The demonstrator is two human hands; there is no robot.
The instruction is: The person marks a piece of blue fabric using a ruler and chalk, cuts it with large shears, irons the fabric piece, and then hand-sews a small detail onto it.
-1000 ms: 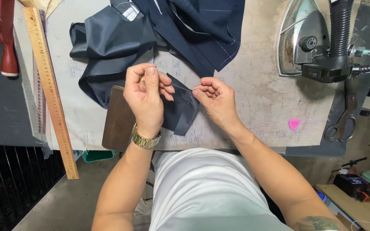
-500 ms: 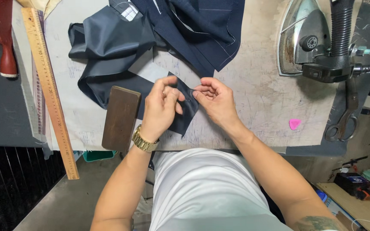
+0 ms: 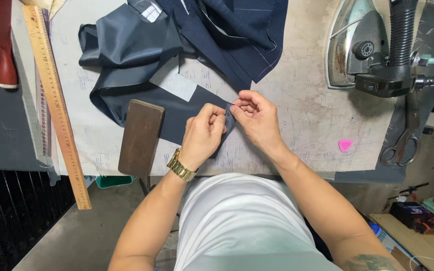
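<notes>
A dark navy fabric piece (image 3: 177, 108) lies spread on the marked work table (image 3: 302, 125), joined to a heap of navy cloth (image 3: 227, 30) at the back. My left hand (image 3: 204, 133), with a gold watch on the wrist, pinches the right corner of the fabric piece. My right hand (image 3: 254, 118) pinches the same corner from the other side, fingertips almost touching the left ones. The corner is folded between both hands and mostly hidden by them.
A dark wooden block (image 3: 140, 136) lies just left of my left hand. A long wooden ruler (image 3: 56, 100) runs along the left. A steam iron (image 3: 362, 47) rests at the back right, with scissors (image 3: 403, 140) and a pink chalk piece (image 3: 345, 145) near it.
My left hand has moved right, off the wooden block's edge, and closed in on the fabric corner beside my right hand. The fabric piece is flatter and more folded at the corner.
</notes>
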